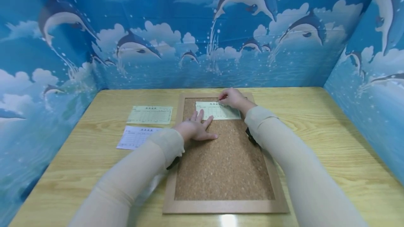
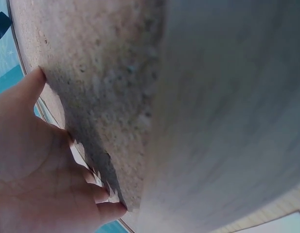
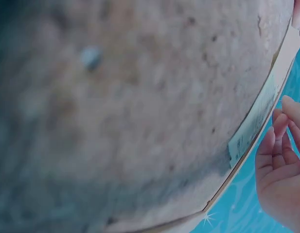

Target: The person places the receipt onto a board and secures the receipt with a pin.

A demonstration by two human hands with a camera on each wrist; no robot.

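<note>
A cork board point(image 1: 224, 167) with a wooden frame lies on the table. Near its far end is a pale green printed slip point(image 1: 225, 113). My left hand point(image 1: 197, 129) is spread on the cork, its fingers reaching onto the slip's lower left part; the left wrist view shows the palm point(image 2: 38, 165) and outstretched fingers. At the slip's top edge, my right hand point(image 1: 235, 99) pinches a small red pin point(image 1: 222, 97), mostly hidden by the fingers. In the right wrist view the right hand point(image 3: 283, 170) has thumb and fingertips together beside the slip point(image 3: 252, 124).
Left of the board, another pale green slip point(image 1: 149, 115) lies on the wooden table point(image 1: 315, 132). Nearer is a white slip point(image 1: 135, 137), partly covered by the left sleeve. A blue dolphin-printed curtain point(image 1: 202, 69) encloses the table at the back and sides.
</note>
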